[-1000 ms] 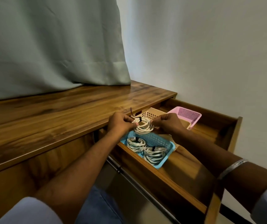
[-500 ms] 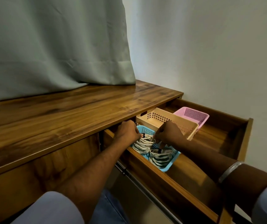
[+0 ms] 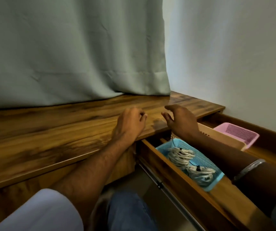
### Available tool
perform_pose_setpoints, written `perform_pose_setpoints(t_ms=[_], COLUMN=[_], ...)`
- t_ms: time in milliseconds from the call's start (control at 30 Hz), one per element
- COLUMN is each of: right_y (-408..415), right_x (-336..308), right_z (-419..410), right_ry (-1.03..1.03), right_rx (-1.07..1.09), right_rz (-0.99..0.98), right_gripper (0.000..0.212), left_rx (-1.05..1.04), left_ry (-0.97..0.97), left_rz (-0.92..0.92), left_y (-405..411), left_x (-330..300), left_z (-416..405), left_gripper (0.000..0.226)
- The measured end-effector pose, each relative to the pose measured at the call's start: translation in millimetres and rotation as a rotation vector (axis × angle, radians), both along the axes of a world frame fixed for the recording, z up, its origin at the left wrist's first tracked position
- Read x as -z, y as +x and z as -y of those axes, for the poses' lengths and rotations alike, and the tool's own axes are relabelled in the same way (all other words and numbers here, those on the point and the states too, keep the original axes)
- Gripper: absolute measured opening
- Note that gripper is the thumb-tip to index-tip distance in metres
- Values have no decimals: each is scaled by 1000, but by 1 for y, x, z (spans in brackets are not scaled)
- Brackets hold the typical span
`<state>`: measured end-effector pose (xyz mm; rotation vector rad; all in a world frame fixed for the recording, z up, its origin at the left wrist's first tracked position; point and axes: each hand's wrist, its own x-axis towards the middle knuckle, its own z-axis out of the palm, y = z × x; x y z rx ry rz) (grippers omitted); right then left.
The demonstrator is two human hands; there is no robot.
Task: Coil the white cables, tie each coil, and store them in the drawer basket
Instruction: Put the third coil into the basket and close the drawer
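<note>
Now both hands have left the blue basket (image 3: pixel 215 182): left hand (image 3: pixel 130 124) and right hand (image 3: pixel 180 122) hover empty, fingers loosely curled, at frame centre; tied white coils (image 3: pixel 179 155) lie inside.

- Both hands hover over the desk (image 3: pixel 50 130) near its front edge, holding nothing: left hand (image 3: pixel 130 124) with fingers loosely curled, right hand (image 3: pixel 180 120) half spread.
- Below the front edge, the drawer (image 3: pixel 175 174) stands open.
- A blue basket (image 3: pixel 205 157) against the drawer's front wall holds tied white cable coils (image 3: pixel 179 155).
- Behind it sit a beige basket (image 3: pixel 224 139) and a pink basket (image 3: pixel 239 132), side by side.
</note>
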<state>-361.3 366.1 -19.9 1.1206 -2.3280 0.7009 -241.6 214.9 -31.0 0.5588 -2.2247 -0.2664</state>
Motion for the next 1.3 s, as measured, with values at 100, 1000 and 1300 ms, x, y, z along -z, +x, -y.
perform_pose_setpoints(t_ms=[100, 1000, 1300], right_y=[24, 159, 136], right_x=[-17, -237, -243], right_z=[39, 290, 288], right_ry=[-118, -689, -699], right_rx=[-113, -631, -650], right_rz=[-44, -91, -164], right_gripper=[40, 56, 54], left_rx=[-83, -529, -445], left_ry=[-176, -505, -494], left_rz=[-123, -526, -470], left_y=[36, 283, 230], left_x=[-15, -226, -227], left_z=[40, 199, 207], left_gripper=[33, 51, 52])
